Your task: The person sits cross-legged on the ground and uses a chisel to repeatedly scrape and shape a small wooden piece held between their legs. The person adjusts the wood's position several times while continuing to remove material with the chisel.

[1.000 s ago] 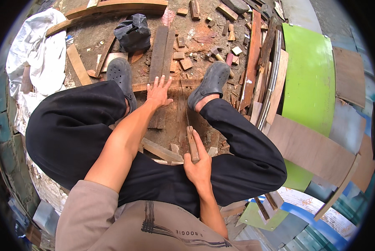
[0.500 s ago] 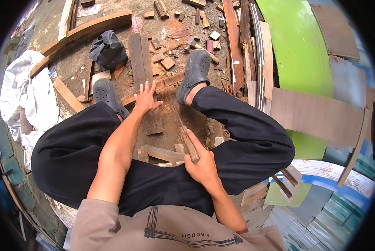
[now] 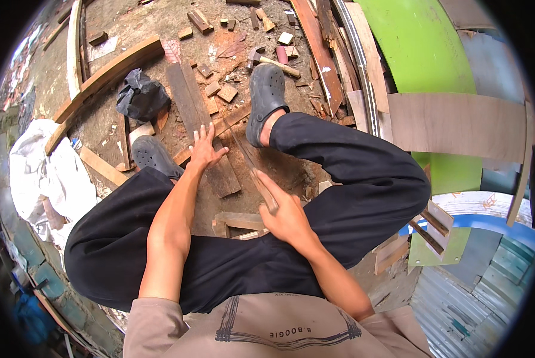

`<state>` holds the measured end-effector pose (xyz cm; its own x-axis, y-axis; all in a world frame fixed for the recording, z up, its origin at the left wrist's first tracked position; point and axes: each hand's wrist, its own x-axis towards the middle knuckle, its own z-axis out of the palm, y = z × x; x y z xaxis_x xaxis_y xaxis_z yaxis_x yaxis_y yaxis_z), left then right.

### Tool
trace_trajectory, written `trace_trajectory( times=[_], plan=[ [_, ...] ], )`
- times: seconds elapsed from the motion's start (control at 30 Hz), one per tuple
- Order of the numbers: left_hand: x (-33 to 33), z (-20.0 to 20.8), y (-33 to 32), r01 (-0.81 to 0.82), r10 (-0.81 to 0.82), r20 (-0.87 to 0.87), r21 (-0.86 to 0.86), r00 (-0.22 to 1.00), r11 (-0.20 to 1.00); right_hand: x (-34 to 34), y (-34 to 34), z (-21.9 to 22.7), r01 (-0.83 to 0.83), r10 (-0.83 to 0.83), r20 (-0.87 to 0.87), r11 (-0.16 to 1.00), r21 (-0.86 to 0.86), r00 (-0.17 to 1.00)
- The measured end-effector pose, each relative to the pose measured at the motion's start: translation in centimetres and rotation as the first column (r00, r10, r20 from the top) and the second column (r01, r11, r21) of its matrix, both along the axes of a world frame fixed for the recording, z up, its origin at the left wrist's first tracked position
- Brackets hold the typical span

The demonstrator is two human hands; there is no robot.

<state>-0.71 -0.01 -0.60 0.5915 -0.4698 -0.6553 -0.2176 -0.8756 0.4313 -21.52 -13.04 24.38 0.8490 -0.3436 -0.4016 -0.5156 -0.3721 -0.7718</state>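
Fingers spread, my left hand [image 3: 204,152] presses on a narrow wooden strip [image 3: 236,117] that runs crosswise between my feet. The strip lies over a dark plank [image 3: 188,98] stretching away from me. In my right hand [image 3: 286,221] is the wooden handle of a handsaw [image 3: 265,190]. Its thin, slightly blurred blade points away from me and meets the strip just right of my left hand. Whether the teeth have cut into the wood is too small to tell. A grey clog [image 3: 266,98] on my right foot stands by the strip's right end.
A hammer [image 3: 276,63] and several small wood blocks [image 3: 227,92] lie beyond my feet. At the left are a black plastic bag [image 3: 142,95], a long curved-looking beam [image 3: 112,74] and white cloth [image 3: 46,179]. Boards and a green panel [image 3: 419,45] lie right.
My right hand has pushed the handsaw forward, its blade now reaching across the strip. My left hand keeps its place on the wood. The whole view has tilted slightly.
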Motion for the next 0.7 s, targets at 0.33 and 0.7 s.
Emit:
trace_trajectory(
  times=[0.33,0.7],
  plan=[
    [0.6,-0.5,-0.3,0.015,-0.014,0.012,-0.054,1.0,0.998,8.6,-1.3,-9.4,0.056,-0.054,-0.131,0.998,0.016,0.99],
    [0.2,-0.5,-0.2,0.023,-0.022,0.041,-0.028,0.999,0.999,0.3,-0.2,-2.7,0.059,-0.058,0.059,0.998,-0.008,0.997]
  ],
)
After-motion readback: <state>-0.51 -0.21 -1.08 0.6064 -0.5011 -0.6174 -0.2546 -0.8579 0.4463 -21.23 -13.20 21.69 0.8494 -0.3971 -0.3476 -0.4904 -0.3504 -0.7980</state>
